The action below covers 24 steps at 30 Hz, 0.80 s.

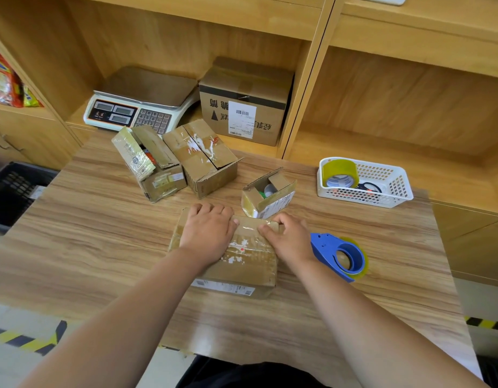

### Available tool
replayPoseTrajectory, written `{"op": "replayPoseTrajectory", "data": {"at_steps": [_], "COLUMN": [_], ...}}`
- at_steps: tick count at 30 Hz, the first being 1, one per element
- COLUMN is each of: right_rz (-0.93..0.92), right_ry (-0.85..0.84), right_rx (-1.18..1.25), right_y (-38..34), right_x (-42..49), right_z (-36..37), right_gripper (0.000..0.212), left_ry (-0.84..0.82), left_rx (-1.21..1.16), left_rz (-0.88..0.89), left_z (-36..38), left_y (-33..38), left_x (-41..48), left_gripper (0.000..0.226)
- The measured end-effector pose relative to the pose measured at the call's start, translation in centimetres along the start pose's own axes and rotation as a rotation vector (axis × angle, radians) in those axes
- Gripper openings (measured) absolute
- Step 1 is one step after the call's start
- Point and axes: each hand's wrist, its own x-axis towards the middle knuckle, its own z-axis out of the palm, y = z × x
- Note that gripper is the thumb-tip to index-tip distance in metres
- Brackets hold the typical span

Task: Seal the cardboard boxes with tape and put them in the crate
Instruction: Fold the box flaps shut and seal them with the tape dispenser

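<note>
Left hand point(207, 233) flat, fingers relaxed, pinning box point(242, 264) on counter point(102, 247). Right hand point(291, 240) fingers curled over far edge, thumb pressing tape point(247, 233). Risk: uneven pressure leaves tape wrinkled, seam lifting. Crate point(15, 189) well apart, left.

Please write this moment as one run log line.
left hand: presses box | right hand: touches tape | dispenser: lies on table

Wood-grain table point(102, 247), wooden shelving point(320, 79), hazard-striped floor point(23, 340).
</note>
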Motion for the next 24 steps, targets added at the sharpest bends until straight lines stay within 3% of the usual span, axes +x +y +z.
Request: {"op": "replayPoseTrajectory", "data": {"at_steps": [5, 10, 14, 24], "right_rz": [-0.04, -0.04, -0.101, -0.059], "right_ry": [0.035, 0.033, -0.049, -0.139], "right_rx": [0.115, -0.07, -0.046, 0.115], "right_y": [0.5, -0.1, -1.8, -2.4], "right_x": [0.6, 0.9, 1.0, 1.7], "right_z": [0.7, 0.5, 1.5, 1.3], "right_gripper": [0.024, 0.027, 0.036, 0.02], "left_ry": [-0.007, -0.001, 0.014, 0.046], "left_rx": [-0.031, -0.065, -0.067, -0.083], "left_rz": [-0.005, -0.024, -0.046, -0.054], "left_z": [-0.1, -0.1, -0.3, -0.2], "left_y": [0.1, 0.1, 0.2, 0.3], "left_x": [0.1, 0.2, 0.3, 0.2], "left_gripper": [0.039, 0.037, 0.037, 0.039]}}
